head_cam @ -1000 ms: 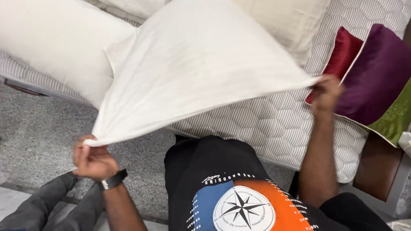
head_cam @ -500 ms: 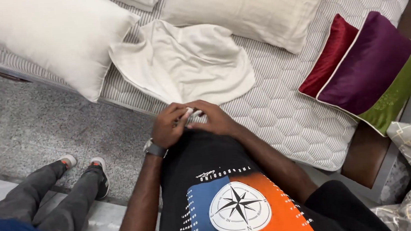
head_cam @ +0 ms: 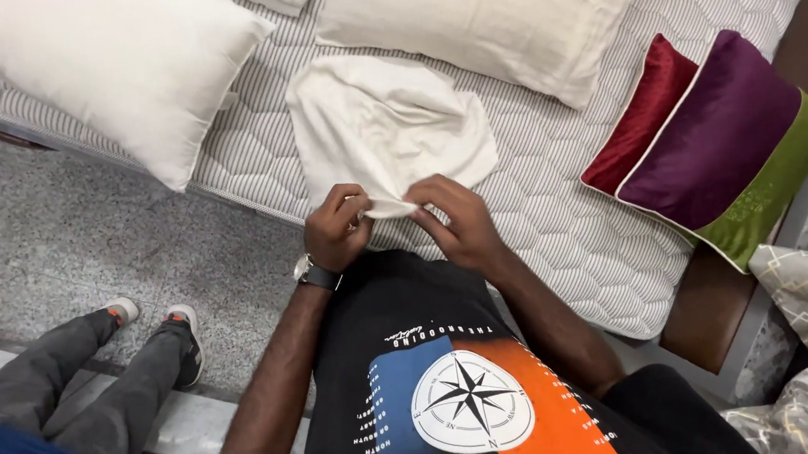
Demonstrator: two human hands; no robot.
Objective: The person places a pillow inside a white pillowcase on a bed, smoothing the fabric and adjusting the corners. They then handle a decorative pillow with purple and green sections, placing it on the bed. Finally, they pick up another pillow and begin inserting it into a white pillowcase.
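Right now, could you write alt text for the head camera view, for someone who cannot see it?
Both hands, left hand and right hand, pinch the near edge of a cream pillowcase lying on a quilted mattress, with white pillows and three velvet cushions around.

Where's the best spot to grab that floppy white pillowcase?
Probably the near edge of the pillowcase, from the bedside. It lies limp and rumpled on the mattress, and that hem is already lifted, pinched between the left hand and right hand.

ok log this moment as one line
left hand: pinching pillowcase edge | right hand: pinching same edge | pillowcase: crumpled on mattress | pillows behind | cushions right
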